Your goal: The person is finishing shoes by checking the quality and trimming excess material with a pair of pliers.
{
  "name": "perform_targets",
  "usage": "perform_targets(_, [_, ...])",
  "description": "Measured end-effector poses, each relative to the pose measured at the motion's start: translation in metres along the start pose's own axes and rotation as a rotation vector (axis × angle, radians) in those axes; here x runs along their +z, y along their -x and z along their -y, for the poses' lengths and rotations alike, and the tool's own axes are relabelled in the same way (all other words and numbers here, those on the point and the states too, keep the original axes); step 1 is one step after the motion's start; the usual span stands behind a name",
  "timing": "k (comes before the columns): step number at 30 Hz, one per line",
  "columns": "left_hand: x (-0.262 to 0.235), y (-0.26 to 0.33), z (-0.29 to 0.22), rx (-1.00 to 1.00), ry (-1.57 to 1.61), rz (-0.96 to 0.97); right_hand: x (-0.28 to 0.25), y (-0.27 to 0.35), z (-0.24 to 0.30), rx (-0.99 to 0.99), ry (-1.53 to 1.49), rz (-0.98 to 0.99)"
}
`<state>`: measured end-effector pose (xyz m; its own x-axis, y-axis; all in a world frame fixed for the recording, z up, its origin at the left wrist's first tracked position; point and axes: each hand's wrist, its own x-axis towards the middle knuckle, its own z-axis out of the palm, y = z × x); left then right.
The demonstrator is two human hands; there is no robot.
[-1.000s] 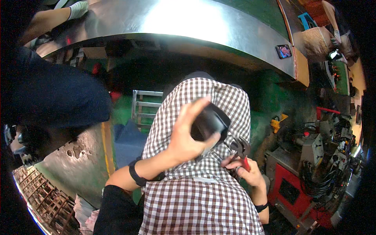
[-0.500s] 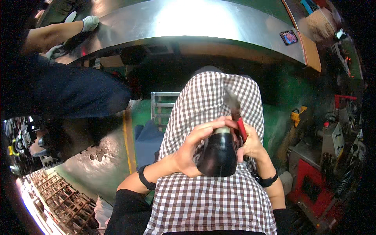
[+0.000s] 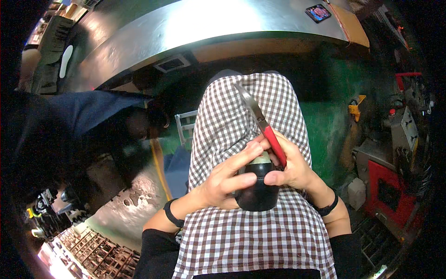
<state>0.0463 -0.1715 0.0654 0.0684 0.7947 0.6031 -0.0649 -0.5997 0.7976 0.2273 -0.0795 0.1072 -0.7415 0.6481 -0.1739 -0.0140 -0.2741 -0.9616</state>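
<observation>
A smooth black shoe (image 3: 258,195) lies over my lap, its rounded heel end towards me, with a pale green block like a shoe last (image 3: 261,158) showing at its far end. My left hand (image 3: 231,173) wraps its left side, thumb across the black surface. In my right hand (image 3: 293,163) is a red-handled tool (image 3: 275,145) that looks like pincers; its curved metal head points away and up to the left. The right thumb presses on the shoe too. Both hands' fingertips meet near the block, and the shoe's far part is hidden beneath them.
A metal workbench (image 3: 139,41) runs across the far side, with a phone (image 3: 318,13) at its right. A white sole-shaped piece (image 3: 66,61) lies far left, near a co-worker's dark blue sleeve (image 3: 100,108). Red and grey machinery (image 3: 371,186) stands right; a metal rack (image 3: 95,253) is lower left.
The tool's head has swung away and left and shows sharper. My left thumb has come over the shoe. The co-worker's gloved hand has left view, and my view has shifted.
</observation>
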Motion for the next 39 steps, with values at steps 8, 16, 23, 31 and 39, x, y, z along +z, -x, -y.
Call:
perform_targets(8, [-0.034,-0.029,0.011,-0.253,-0.362,-0.009,-0.018,-0.036,-0.028,0.017,0.042,-0.088])
perform_targets(16, [-0.05,-0.054,0.038,-0.284,-0.619,-0.194,-0.021,-0.015,-0.055,-0.031,0.612,-0.17])
perform_targets(23, [-0.042,-0.062,0.031,-0.175,-0.521,-0.267,-0.028,0.003,-0.066,0.001,0.742,-0.166])
perform_targets(31, [-0.019,-0.126,-0.009,0.174,-0.369,-0.326,-0.008,-0.008,-0.056,-0.343,0.341,-0.199])
perform_targets(39, [-0.02,-0.229,0.018,-0.212,-0.315,-0.284,-0.088,-0.001,-0.003,-0.335,-0.216,-0.513])
